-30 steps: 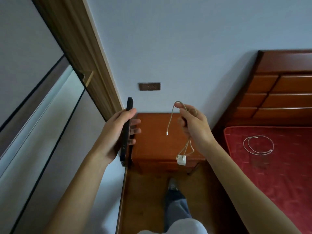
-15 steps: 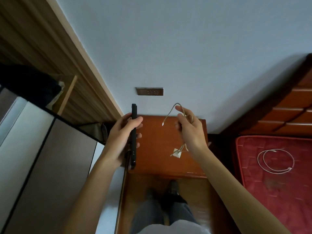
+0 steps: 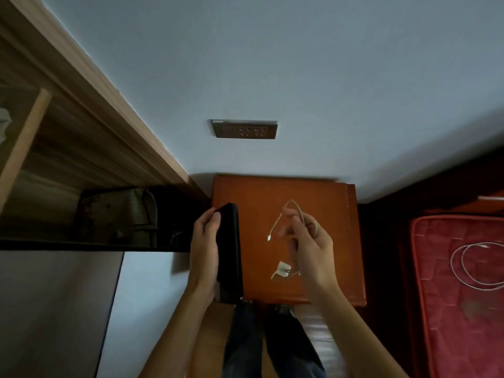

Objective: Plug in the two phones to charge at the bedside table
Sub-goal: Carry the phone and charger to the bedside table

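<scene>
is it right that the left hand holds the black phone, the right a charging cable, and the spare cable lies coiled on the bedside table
No: the head view shows the spare cable coiled on the red mattress, not the bedside table. Left hand with black phone, right hand with charging cable: correct.

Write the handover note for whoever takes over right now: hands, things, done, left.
Left hand grips the black phone on edge at the left side of the bedside table.
Right hand pinches the charging cable over the table; its connector and white plug hang loose.
Wall socket: nothing plugged in.
Second cable lies coiled on the red mattress; no second phone in view.
Done: nothing connected.
Left: both phones.
</scene>
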A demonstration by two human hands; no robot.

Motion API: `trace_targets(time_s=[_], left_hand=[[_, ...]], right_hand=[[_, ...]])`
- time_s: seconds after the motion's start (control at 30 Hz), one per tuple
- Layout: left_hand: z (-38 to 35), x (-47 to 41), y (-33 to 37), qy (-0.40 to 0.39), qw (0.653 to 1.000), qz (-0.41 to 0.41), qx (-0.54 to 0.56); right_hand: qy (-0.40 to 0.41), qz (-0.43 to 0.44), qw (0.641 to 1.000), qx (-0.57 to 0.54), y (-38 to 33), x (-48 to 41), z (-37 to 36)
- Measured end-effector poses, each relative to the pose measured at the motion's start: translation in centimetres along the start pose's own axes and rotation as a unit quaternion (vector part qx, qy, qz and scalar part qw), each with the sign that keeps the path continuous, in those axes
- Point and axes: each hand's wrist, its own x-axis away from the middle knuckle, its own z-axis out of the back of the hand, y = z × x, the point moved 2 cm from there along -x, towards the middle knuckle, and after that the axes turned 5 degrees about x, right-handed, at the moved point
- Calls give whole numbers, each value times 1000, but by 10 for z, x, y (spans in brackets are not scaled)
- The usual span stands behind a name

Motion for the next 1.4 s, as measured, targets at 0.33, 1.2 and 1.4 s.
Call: trace_targets(time_s=[0.33,1.2,1.4], left_hand=[[15,-119,-125,40,997,-7,-67],[1,-188,-223,71,869,-171,-459],[0,-181,-228,125,861,-201,-451]], right_hand=[[-10,-67,997,25,111,-75,-9],[-6,-92,995,-26,160,-120,14],[-6,-88,996,-4,162,-123,12]])
